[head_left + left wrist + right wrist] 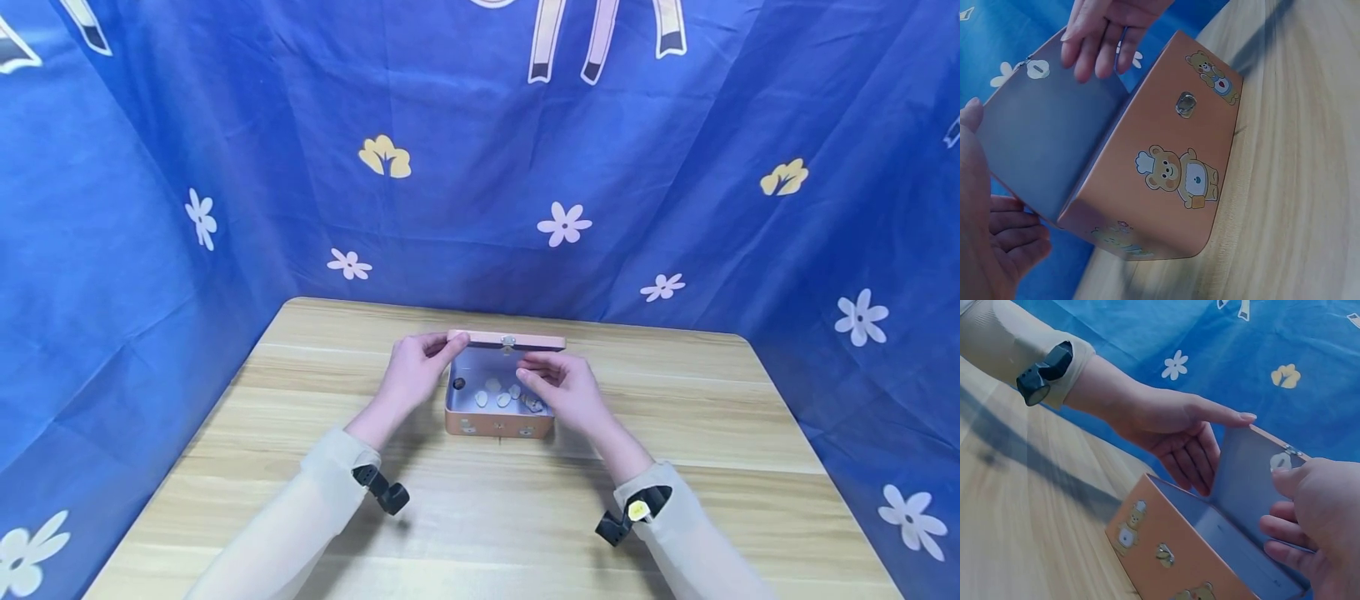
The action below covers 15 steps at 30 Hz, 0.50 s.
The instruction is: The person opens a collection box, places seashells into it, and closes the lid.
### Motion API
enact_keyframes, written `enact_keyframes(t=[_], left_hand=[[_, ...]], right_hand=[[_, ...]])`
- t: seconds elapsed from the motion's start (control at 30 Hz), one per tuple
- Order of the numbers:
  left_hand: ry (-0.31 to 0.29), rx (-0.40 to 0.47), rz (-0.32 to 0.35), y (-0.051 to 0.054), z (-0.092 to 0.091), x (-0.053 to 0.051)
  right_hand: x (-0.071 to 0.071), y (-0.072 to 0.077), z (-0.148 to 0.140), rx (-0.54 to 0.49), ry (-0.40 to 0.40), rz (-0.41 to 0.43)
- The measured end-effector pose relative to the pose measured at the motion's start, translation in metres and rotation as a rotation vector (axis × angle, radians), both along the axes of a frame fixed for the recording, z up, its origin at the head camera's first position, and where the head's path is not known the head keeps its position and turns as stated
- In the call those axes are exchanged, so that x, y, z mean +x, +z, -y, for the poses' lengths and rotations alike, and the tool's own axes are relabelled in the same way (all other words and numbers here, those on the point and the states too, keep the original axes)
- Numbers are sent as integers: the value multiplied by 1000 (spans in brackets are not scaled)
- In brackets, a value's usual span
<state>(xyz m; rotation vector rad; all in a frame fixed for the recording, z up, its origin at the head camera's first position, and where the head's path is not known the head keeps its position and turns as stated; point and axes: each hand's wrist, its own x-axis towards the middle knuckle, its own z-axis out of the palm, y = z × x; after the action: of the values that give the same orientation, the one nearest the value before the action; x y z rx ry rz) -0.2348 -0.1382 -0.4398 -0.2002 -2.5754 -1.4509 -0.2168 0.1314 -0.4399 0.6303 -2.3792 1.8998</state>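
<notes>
An orange tin box with bear pictures and a metal clasp on its front stands with its hinged lid raised. My left hand holds the lid's left side, thumb on the rim and fingers behind. In front of the lid's right half is my right hand, fingers loosely bent. Its thumb is by the lid's latch plate; whether it touches cannot be told. Inside the box lie several small whitish pieces and one dark round piece.
The box stands on a light wooden table, toward its far edge. A blue cloth with flowers and animal legs hangs behind the table and along both sides. Each wrist carries a small black camera.
</notes>
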Motion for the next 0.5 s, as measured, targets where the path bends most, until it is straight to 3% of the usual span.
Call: enact_keyframes(t=[0.5], left_hand=[[-10,-27,-18,-1,0,7]], right_hand=[[2,-1,15,-45,21,-6]])
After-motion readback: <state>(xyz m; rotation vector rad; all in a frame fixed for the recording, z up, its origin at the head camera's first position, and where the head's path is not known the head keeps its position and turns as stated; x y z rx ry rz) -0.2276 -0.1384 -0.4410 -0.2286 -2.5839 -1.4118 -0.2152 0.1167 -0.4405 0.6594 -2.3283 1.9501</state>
